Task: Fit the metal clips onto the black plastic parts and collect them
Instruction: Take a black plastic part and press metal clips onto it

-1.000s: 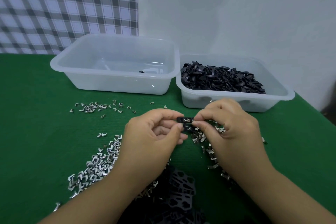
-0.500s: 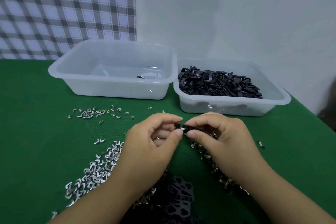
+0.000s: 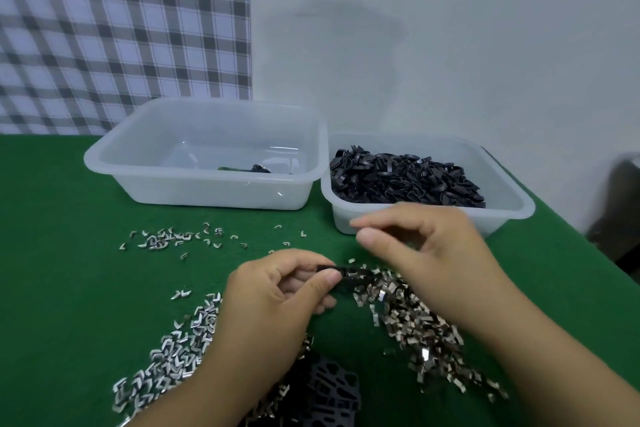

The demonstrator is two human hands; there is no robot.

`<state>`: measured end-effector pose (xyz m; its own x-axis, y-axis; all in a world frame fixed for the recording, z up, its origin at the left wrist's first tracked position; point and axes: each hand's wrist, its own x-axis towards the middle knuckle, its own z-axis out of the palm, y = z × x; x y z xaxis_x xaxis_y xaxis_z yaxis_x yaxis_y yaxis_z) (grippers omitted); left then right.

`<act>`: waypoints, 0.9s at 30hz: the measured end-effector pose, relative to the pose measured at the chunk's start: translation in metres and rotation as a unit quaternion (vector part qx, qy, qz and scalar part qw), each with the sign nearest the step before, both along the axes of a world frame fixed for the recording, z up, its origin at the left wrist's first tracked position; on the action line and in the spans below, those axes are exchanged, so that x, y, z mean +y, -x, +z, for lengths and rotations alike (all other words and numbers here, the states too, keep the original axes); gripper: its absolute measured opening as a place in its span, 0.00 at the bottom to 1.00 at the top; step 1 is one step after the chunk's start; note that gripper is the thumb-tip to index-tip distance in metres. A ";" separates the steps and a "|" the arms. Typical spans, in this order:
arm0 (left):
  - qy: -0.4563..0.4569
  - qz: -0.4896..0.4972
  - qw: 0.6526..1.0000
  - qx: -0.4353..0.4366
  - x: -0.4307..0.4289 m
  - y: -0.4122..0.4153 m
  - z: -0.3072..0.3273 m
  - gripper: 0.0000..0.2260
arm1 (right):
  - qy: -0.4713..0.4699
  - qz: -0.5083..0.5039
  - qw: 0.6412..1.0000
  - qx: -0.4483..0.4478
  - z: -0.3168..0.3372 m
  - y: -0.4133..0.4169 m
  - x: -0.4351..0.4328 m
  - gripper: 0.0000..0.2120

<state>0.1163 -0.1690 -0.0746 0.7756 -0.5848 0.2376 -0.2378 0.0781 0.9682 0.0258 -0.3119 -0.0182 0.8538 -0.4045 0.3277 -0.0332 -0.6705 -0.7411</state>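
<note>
Head: right hand (image 3: 426, 246) released black part (image 3: 346, 274); left hand (image 3: 277, 291) holds.

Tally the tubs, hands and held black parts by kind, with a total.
Tubs: 2, left tub, right tub
Hands: 2, left hand, right hand
Held part: 1
Total: 5
</note>
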 end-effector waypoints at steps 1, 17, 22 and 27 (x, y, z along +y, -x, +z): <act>-0.004 0.000 1.000 0.002 -0.001 0.000 0.000 0.10 | 0.008 -0.032 0.999 -0.016 0.009 -0.007 -0.009 0.04; -0.032 -0.004 0.999 -0.001 0.001 0.000 0.000 0.10 | 0.260 -0.115 0.898 0.336 0.020 -0.090 -0.069 0.11; -0.021 0.000 1.000 0.015 0.000 0.000 0.000 0.11 | 0.222 -0.169 0.937 0.212 0.022 -0.077 -0.066 0.10; -0.002 0.020 0.999 0.029 -0.001 -0.002 0.000 0.09 | 0.091 -0.148 0.985 -0.018 0.016 -0.035 -0.035 0.05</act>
<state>0.1181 -0.1700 -0.0746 0.8102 -0.5546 0.1897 -0.1843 0.0661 0.9806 0.0609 -0.3469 -0.0024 0.6939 -0.5651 0.4463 -0.2229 -0.7579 -0.6131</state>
